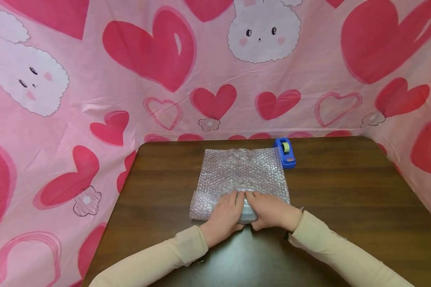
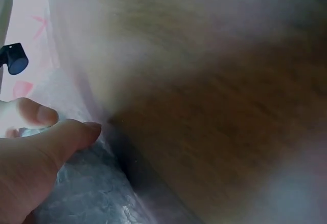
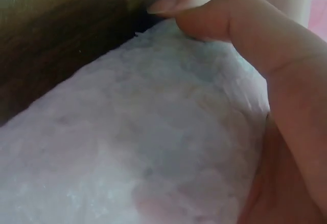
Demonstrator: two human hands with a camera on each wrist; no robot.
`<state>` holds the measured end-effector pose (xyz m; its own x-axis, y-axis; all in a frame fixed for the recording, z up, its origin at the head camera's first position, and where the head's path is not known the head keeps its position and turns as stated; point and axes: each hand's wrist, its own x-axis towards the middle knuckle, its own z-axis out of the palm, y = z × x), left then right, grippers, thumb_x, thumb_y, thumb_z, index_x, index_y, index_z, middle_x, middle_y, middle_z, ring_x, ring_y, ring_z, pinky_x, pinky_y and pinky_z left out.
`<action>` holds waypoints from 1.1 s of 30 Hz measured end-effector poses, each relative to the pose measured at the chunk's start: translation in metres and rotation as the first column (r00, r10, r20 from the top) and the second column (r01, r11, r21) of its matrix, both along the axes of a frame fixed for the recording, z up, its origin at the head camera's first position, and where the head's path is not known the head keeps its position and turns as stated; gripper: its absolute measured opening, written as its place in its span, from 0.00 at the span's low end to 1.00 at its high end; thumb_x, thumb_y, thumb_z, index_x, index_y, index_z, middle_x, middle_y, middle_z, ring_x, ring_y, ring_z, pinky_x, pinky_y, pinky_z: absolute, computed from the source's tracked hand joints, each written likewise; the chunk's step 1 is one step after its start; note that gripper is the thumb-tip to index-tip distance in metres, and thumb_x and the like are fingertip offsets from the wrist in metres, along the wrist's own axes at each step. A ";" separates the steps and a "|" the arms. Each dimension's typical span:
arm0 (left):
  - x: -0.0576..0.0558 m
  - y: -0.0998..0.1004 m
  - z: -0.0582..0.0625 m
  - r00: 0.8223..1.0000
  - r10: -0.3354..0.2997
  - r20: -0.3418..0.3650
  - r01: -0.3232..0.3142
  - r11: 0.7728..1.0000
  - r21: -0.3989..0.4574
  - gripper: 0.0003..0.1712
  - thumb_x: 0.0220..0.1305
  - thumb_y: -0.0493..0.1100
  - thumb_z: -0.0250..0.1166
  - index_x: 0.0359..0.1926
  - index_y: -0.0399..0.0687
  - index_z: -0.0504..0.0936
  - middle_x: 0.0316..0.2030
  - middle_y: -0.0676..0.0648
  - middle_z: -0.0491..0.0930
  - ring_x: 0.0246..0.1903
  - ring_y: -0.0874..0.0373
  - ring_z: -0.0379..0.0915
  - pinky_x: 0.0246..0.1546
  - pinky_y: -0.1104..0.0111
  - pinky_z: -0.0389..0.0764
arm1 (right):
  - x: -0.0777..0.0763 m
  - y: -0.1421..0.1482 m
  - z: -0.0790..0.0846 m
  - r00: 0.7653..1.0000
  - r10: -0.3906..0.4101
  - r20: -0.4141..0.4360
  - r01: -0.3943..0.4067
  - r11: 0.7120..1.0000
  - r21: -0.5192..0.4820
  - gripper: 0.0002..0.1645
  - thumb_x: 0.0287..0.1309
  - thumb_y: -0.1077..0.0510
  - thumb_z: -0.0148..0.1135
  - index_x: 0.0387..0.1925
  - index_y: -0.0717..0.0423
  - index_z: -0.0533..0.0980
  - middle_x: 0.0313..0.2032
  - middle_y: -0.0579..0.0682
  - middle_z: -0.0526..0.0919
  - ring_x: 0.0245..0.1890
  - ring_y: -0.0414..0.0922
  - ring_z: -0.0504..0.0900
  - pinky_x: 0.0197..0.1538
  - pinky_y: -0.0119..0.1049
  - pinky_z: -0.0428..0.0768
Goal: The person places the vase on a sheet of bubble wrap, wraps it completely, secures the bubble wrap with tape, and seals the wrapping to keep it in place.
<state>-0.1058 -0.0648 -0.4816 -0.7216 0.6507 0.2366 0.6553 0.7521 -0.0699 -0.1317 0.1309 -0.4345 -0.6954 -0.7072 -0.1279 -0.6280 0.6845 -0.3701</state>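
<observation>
A sheet of clear bubble wrap (image 1: 242, 169) lies on the table, its near edge rolled over into a bundle (image 1: 248, 215). Pale blue-grey shows through the wrap between the hands; what is inside cannot be made out. My left hand (image 1: 224, 213) grips the bundle from the left, fingers over the top and thumb on the near side. Close beside it, my right hand (image 1: 271, 210) holds the right part the same way. In the right wrist view, the thumb and a finger bend around the bubble wrap (image 3: 153, 132). The left wrist view shows the left thumb (image 2: 66, 139) against the wrap.
A blue tape dispenser (image 1: 288, 160) with a roll of tape stands at the sheet's far right corner. The brown wooden table (image 1: 158, 187) reaches back to a pink cloth (image 1: 215, 71) with hearts and rabbits, which hangs behind and at both sides.
</observation>
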 end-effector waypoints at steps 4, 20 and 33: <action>-0.002 0.001 0.000 1.000 -0.004 0.002 0.004 1.000 0.010 0.57 0.47 0.62 0.82 0.67 0.34 0.66 0.51 0.41 0.75 0.47 0.51 0.77 0.54 0.60 0.80 | 0.001 -0.001 0.001 0.999 -0.018 -0.045 0.020 0.998 0.052 0.51 0.46 0.52 0.79 0.66 0.73 0.67 0.49 0.61 0.82 0.43 0.53 0.83 0.49 0.53 0.84; -0.013 0.005 0.009 0.992 0.022 0.124 -0.030 0.998 0.062 0.49 0.44 0.61 0.82 0.60 0.37 0.74 0.44 0.44 0.80 0.38 0.53 0.80 0.38 0.60 0.84 | 0.051 -0.012 -0.024 0.742 -0.024 -0.669 0.185 0.968 0.170 0.57 0.43 0.45 0.84 0.69 0.70 0.68 0.65 0.68 0.75 0.65 0.62 0.76 0.65 0.59 0.74; -0.020 0.006 0.017 0.961 0.051 0.271 -0.067 0.997 0.049 0.46 0.42 0.61 0.82 0.57 0.42 0.76 0.42 0.47 0.80 0.36 0.56 0.79 0.33 0.62 0.73 | 0.025 -0.006 -0.042 0.720 -0.017 -0.693 0.097 0.992 0.076 0.43 0.45 0.58 0.81 0.61 0.70 0.73 0.43 0.61 0.80 0.39 0.54 0.82 0.39 0.45 0.82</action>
